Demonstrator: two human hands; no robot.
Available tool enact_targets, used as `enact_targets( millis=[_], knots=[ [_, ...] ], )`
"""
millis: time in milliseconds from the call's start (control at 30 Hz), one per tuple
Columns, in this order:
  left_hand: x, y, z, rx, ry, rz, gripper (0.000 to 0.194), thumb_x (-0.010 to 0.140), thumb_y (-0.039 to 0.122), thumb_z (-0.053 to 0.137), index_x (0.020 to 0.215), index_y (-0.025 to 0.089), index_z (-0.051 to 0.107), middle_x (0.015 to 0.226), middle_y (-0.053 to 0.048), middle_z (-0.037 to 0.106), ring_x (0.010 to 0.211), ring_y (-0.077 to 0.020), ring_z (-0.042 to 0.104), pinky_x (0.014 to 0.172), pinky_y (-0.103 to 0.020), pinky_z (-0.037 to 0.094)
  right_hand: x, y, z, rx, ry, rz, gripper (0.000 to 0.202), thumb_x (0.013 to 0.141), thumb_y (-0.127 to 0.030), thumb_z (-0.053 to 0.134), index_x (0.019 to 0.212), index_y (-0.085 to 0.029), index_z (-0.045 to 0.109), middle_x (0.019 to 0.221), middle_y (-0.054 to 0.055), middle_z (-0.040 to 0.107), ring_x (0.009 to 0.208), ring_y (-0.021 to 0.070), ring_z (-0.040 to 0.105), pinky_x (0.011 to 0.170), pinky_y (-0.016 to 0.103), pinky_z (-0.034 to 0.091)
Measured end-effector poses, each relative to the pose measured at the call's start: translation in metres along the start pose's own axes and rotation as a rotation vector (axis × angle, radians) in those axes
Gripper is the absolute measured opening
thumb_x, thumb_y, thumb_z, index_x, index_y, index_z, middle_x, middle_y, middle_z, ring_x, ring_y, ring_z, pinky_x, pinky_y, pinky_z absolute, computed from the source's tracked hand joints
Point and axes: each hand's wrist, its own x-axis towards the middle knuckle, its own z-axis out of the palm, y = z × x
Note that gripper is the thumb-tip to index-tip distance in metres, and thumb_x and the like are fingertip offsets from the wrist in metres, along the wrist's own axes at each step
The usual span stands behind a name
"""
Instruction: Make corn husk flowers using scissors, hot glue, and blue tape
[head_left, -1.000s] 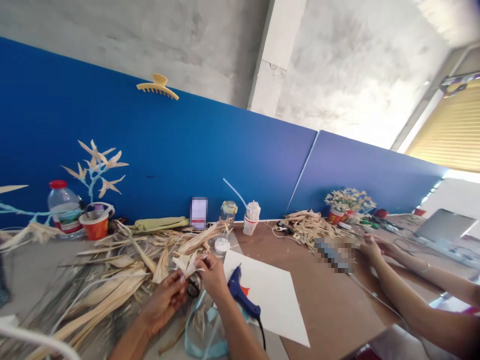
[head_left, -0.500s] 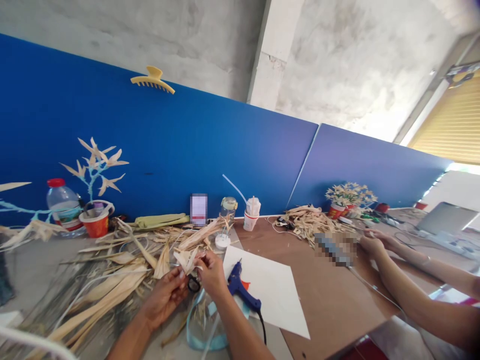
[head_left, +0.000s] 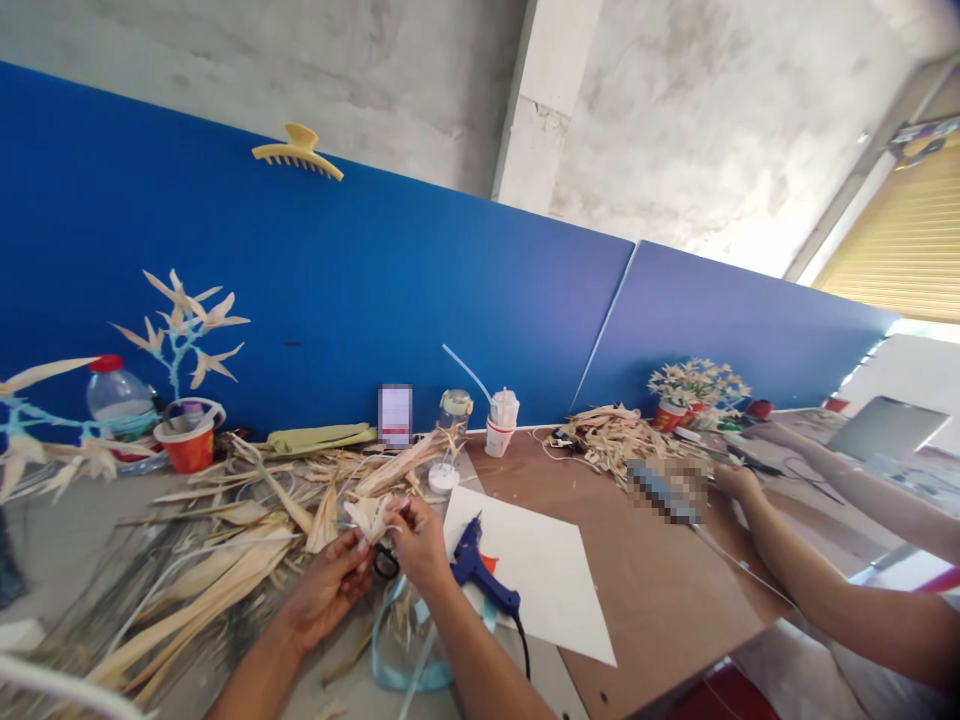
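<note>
A pale husk flower (head_left: 369,516) is held between my two hands, low and left of centre. My left hand (head_left: 330,588) pinches its underside, with the fingers curled. From the right, my right hand (head_left: 418,540) grips the flower's petals between thumb and fingers. Black scissor handles (head_left: 385,562) show just below the flower. Right of my right hand, a blue glue gun (head_left: 477,570) lies on a white sheet (head_left: 555,570). Dried husks (head_left: 225,585) are spread to the left of my hands.
Behind stand a red cup (head_left: 187,446) with a husk-flower branch, a bottle (head_left: 120,405), a phone (head_left: 395,414), a jar (head_left: 455,410) and a white cup (head_left: 500,425). At right, a person's arms (head_left: 817,580) reach over the table near a husk pile (head_left: 611,440).
My hands stay around the flower, with only slight finger movement. The other person's hands have moved apart, one reaching farther back. The view has shifted slightly.
</note>
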Motion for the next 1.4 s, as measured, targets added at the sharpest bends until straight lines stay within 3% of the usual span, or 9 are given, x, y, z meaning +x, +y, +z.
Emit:
enact_targets(
  millis=[200,500,800,1033,1200,1400],
  knots=[
    [0.0,0.003,0.001,0.052,0.025,0.0,0.037,0.047,0.017,0.09,0.077,0.012,0.067,0.051,0.006,0.054,0.041,-0.0008,0.037,0.045,-0.014,0.038,0.002,0.004,0.003,0.296,-0.044,0.215,0.013,0.065,-0.027,0.063,0.07,-0.02,0.053,0.046,-0.009,0.049,0.03,0.0053,0.033,0.033,0.019,0.019],
    [0.0,0.003,0.0,0.14,0.037,0.051,0.033,0.043,0.023,0.091,0.059,0.011,0.065,0.052,0.001,0.057,0.048,-0.0061,0.045,0.048,-0.019,0.038,0.002,-0.002,-0.002,0.475,-0.072,0.38,0.021,0.058,-0.029,0.073,0.059,-0.017,0.056,0.05,-0.006,0.054,0.033,0.0027,0.035,0.033,0.018,0.02],
    [0.003,0.001,-0.011,0.237,-0.098,0.087,0.021,0.056,0.021,0.084,0.069,0.014,0.068,0.057,0.003,0.054,0.053,-0.008,0.041,0.051,-0.021,0.032,0.003,0.0,-0.005,0.539,-0.053,0.459,0.025,0.06,-0.036,0.072,0.058,-0.014,0.06,0.043,-0.001,0.054,0.033,0.0052,0.037,0.031,0.017,0.02],
    [0.001,0.003,-0.011,0.268,-0.096,0.099,0.02,0.058,0.023,0.083,0.071,0.014,0.069,0.056,0.003,0.052,0.053,-0.0094,0.037,0.052,-0.022,0.03,0.004,-0.002,-0.008,0.591,-0.072,0.506,0.024,0.06,-0.032,0.072,0.055,-0.014,0.057,0.041,-0.001,0.054,0.03,0.0034,0.032,0.032,0.017,0.019],
    [0.003,0.001,-0.017,0.296,-0.103,0.128,0.016,0.062,0.024,0.08,0.07,0.016,0.069,0.058,0.003,0.052,0.054,-0.01,0.037,0.052,-0.022,0.031,0.004,-0.002,-0.011,0.554,-0.083,0.474,0.02,0.06,-0.029,0.071,0.052,-0.014,0.059,0.032,-0.005,0.044,0.03,0.0044,0.027,0.034,0.018,0.022],
    [0.002,0.0,-0.018,0.3,-0.053,0.121,0.021,0.057,0.026,0.083,0.071,0.016,0.07,0.057,0.003,0.053,0.053,-0.0101,0.037,0.052,-0.022,0.03,0.003,-0.002,-0.012,0.615,-0.065,0.508,0.018,0.059,-0.028,0.072,0.06,-0.014,0.06,0.046,-0.002,0.057,0.032,0.0037,0.029,0.035,0.018,0.025]
  ],
)
